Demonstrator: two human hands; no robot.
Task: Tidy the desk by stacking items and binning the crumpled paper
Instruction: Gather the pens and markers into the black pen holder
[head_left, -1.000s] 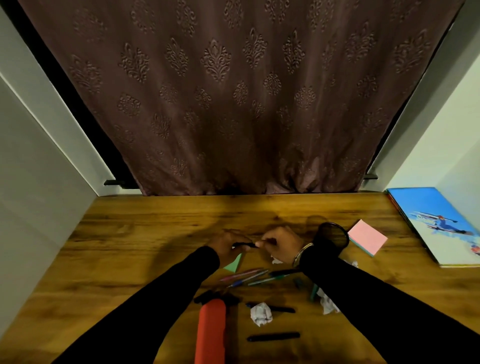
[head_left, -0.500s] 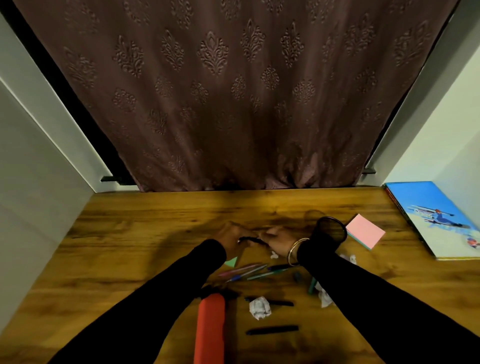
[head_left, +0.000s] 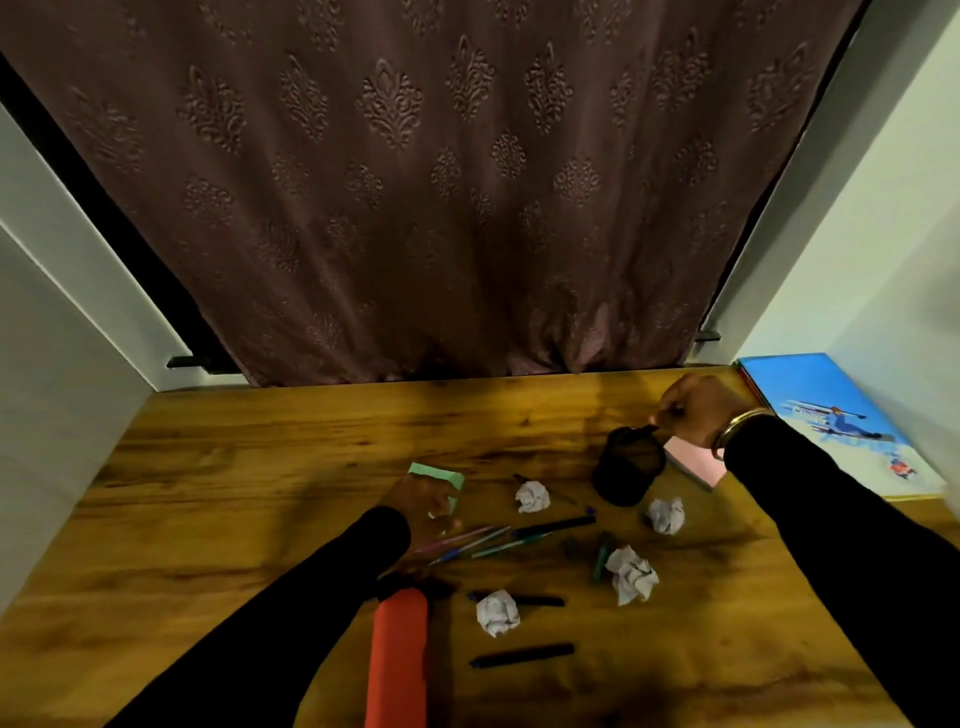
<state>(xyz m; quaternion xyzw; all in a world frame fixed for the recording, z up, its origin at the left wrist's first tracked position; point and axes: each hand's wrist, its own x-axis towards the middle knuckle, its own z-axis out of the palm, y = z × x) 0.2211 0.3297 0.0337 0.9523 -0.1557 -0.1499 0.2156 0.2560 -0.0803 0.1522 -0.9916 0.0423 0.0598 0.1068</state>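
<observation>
While my right hand (head_left: 691, 410) pinches a dark pen over the black mesh pen cup (head_left: 628, 465), a careless release could tip it; my left hand (head_left: 423, 506) grips green sticky notes (head_left: 441, 475).

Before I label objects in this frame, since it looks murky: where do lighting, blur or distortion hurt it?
Head view: dim, warm light; the dark pens nearly merge with the wooden desk. Left hand on the green sticky notes is motion-smeared. Wide-angle lens bows the walls and curtain. White crumpled paper stays easy to read.
</observation>
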